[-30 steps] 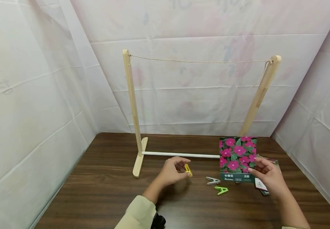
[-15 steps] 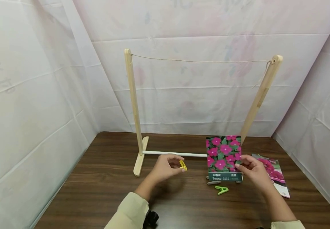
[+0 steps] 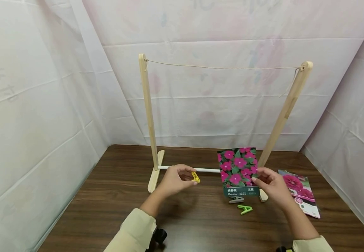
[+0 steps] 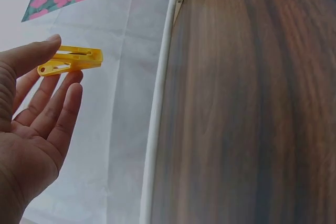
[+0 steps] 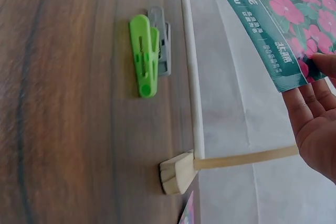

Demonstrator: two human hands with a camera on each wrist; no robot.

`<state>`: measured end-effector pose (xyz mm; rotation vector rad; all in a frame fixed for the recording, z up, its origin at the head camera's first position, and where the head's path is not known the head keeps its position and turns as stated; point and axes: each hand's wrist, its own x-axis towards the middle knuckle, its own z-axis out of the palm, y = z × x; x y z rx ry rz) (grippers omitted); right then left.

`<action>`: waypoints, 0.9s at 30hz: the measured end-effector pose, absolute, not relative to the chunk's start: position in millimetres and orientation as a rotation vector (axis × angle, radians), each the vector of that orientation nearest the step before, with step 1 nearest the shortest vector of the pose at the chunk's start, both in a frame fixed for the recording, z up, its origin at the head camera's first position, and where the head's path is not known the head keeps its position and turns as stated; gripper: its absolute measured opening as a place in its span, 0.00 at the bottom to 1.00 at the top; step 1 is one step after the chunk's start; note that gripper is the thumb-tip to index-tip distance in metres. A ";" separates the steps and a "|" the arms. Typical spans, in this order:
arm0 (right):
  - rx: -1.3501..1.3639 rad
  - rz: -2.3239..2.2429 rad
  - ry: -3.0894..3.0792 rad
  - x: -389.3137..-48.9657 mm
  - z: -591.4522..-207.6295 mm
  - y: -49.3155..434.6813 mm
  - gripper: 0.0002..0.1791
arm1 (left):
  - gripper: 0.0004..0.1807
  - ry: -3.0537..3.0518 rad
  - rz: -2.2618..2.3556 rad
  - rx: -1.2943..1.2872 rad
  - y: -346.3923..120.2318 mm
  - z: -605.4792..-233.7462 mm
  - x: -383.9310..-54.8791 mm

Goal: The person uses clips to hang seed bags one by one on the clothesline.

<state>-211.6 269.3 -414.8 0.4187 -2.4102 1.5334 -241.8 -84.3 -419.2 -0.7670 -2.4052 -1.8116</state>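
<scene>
My left hand [image 3: 175, 180] pinches a yellow clothespin [image 4: 71, 60] between thumb and fingers, above the table in front of the white rod. In my right hand [image 3: 271, 183] is a seed packet [image 3: 238, 169] with pink flowers and a dark green band, gripped at its right edge between thumb and fingers. The packet stands nearly upright and tilts a little. Below it on the table lie a grey clothespin [image 3: 236, 200] and a green clothespin [image 5: 144, 56], which overlap in the right wrist view.
A wooden stand has a left post [image 3: 148, 115], a right post [image 3: 286, 112], a string [image 3: 219, 67] tied between their tops and a white rod [image 3: 205, 170] low down. Another flower packet [image 3: 300, 192] lies on the brown table [image 3: 106, 206] at right. White cloth [image 3: 216, 115] hangs behind.
Both hands have moved left, the right one carrying the seed packet off the pile at right. The left hand has turned the yellow clothespin slightly.
</scene>
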 end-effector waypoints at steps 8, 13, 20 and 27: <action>0.435 1.492 -2.436 -218.4 -404.3 258.1 0.13 | 0.17 -2.427 -1.741 -0.763 -94.0 -408.7 -244.6; 0.474 1.510 -2.441 -222.2 -395.8 251.4 0.13 | 0.17 -2.443 -1.692 -0.791 -101.1 -402.0 -247.9; 0.548 1.534 -2.435 -226.1 -383.0 241.6 0.13 | 0.18 -2.412 -1.673 -0.844 -110.4 -387.8 -252.4; 0.581 1.505 -2.458 -233.2 -376.8 233.6 0.14 | 0.18 -2.428 -1.605 -0.877 -120.6 -373.9 -257.6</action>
